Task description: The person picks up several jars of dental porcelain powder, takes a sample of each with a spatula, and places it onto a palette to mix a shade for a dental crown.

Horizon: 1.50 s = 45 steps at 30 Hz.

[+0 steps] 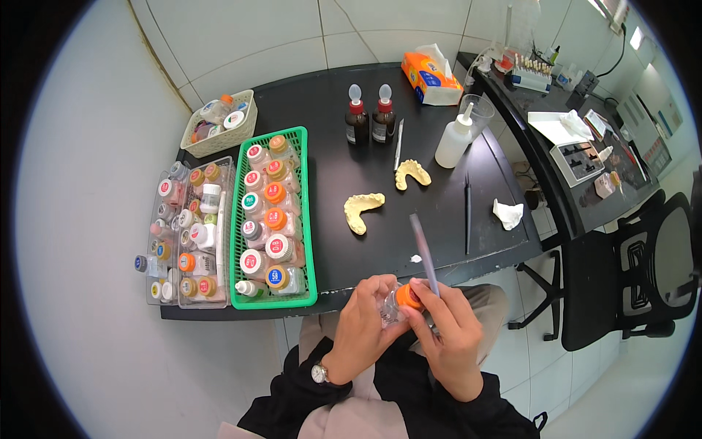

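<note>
Head view: I see the left hand gripping a clear jar, the right hand pinching its orange cap and a slender tool, near the counter's front edge.

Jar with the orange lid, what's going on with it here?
Someone's left hand holds the small clear jar just off the edge of a black table. The right hand grips its orange lid, with a slender tool in the fingers too. The lid sits on the jar; whether it's loosened, I can't tell. Two yellowish teeth casts lie on the table.
</note>
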Each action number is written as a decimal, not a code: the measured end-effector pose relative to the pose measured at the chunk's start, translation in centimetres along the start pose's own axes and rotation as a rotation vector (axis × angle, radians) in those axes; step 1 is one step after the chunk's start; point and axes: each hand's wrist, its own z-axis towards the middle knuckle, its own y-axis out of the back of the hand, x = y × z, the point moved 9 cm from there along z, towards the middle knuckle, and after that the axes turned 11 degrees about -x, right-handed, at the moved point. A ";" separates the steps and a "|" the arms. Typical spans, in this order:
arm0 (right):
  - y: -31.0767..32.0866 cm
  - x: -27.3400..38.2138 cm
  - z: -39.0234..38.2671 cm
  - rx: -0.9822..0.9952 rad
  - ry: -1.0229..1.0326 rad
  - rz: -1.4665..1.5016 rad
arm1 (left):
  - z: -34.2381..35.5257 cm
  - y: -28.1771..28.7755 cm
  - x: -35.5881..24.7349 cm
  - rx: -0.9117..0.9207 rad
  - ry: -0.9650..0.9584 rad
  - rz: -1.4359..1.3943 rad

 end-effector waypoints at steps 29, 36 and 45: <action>3.8 -4.4 -0.8 -0.154 -0.379 0.466 | 4.4 0.4 2.1 0.058 -0.070 -0.186; 2.2 -5.3 -0.2 -0.059 -0.498 0.350 | 4.3 0.2 2.1 0.118 -0.012 -0.250; 0.7 -4.6 0.6 0.004 -0.484 0.374 | 4.1 0.2 2.5 0.163 0.001 -0.286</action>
